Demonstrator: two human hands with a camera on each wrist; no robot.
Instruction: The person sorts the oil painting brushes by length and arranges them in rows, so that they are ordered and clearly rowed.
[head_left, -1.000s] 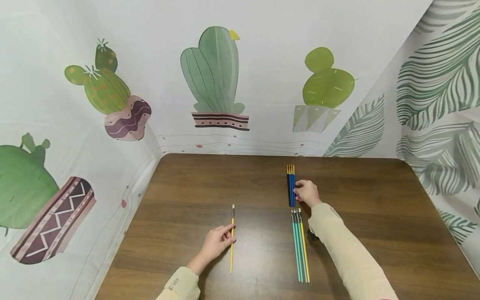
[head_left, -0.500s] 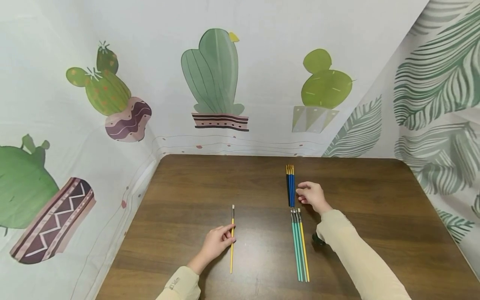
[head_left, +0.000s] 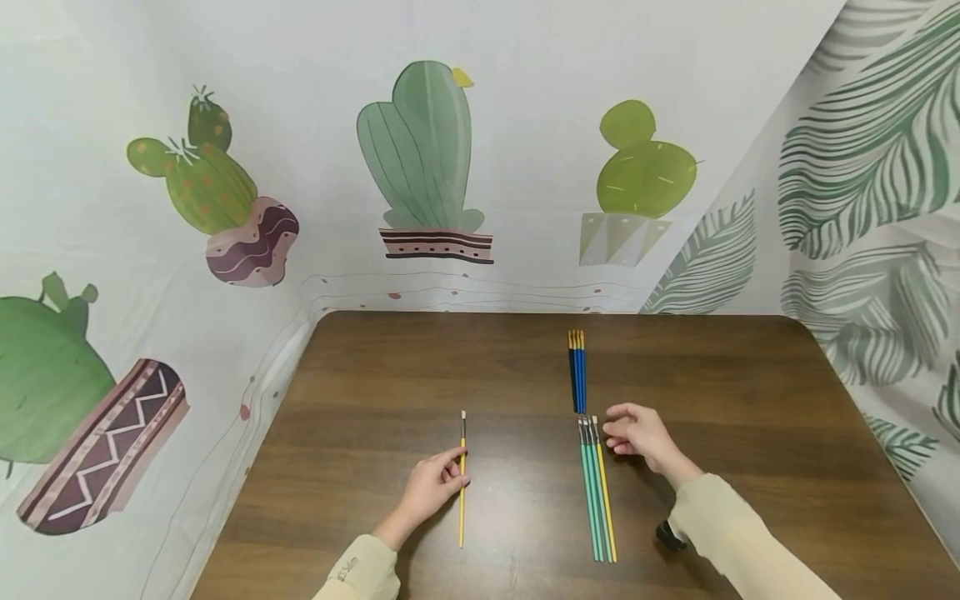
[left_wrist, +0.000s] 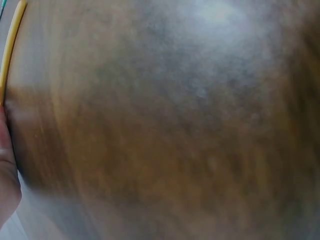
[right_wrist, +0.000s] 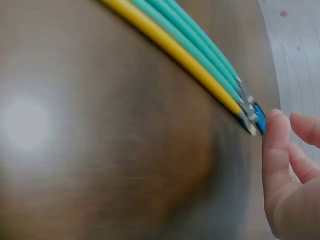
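Observation:
A single yellow-handled paintbrush (head_left: pixel 461 521) lies bristles away on the table, with the thumb and a finger of my left hand (head_left: pixel 431 486) pinching its handle. In the left wrist view, the thumb (left_wrist: pixel 7 182) and the yellow handle (left_wrist: pixel 11 52) show only at the left edge. My right hand (head_left: pixel 643 437) hovers just right of several aligned paintbrushes, fingers loosely bent and holding nothing. That row has teal handles (head_left: pixel 592 496) and a yellow one (head_left: pixel 608 508) at its right side. Just beyond lie several shorter brushes with blue and dark handles (head_left: pixel 578 379).
The brown wooden table (head_left: pixel 390 367) meets a white cactus-print cloth (head_left: pixel 540 167) at its back and left edges. A leaf-print cloth (head_left: pixel 862 192) hangs on the right. A small black object (head_left: pixel 670 536) shows under the right cuff.
My right hand has left the blue brushes and come nearer and to the right, beside the tips of the teal and yellow row. The left hand stays on its yellow paintbrush.

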